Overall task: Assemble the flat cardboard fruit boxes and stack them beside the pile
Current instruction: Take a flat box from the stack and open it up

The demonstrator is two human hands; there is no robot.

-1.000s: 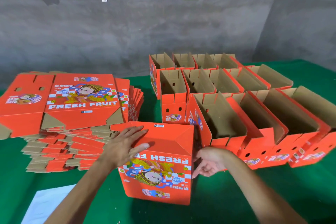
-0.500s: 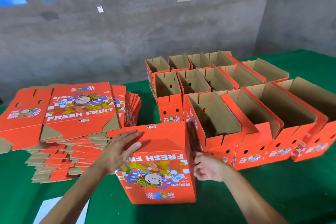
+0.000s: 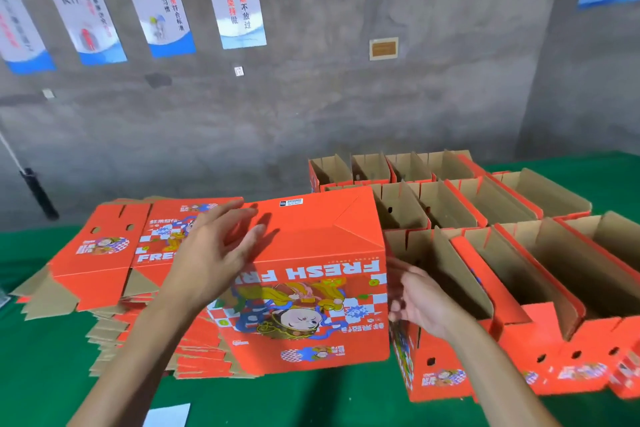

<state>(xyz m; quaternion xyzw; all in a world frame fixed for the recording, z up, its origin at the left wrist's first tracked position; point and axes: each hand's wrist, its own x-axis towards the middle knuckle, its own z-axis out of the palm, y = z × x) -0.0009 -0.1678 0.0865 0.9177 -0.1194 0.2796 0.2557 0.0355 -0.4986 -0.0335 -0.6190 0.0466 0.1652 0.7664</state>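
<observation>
Fruit boxes of orange printed cardboard fill the green-covered table (image 3: 41, 378) in three groups. On the right, rows of assembled open-topped boxes (image 3: 512, 253) run from near to far, brown insides showing. On the left lies the pile of flat box blanks (image 3: 114, 253), fanned and uneven at its edges. Between them, near the middle, stands the box in hand (image 3: 311, 281), upside down: its "FRESH FRUIT" print reads inverted and its folded bottom panel faces up, touching the nearest assembled box on its right.

The left hand (image 3: 214, 253) is spread, fingers straight, hovering over or lightly touching the left end of the upturned bottom; contact is hard to tell. The right hand (image 3: 415, 302) sits at the box's right near corner with fingers loosely curled, and blur hides whether it pinches anything.

The step appears to be seating the bottom flaps. To do it well, press flat with the left palm along the centre fold while the right hand steadies the side wall, so the panels lock square. Then turn the box upright and set it flush in the near row, not leaning on the loose pile.
</observation>
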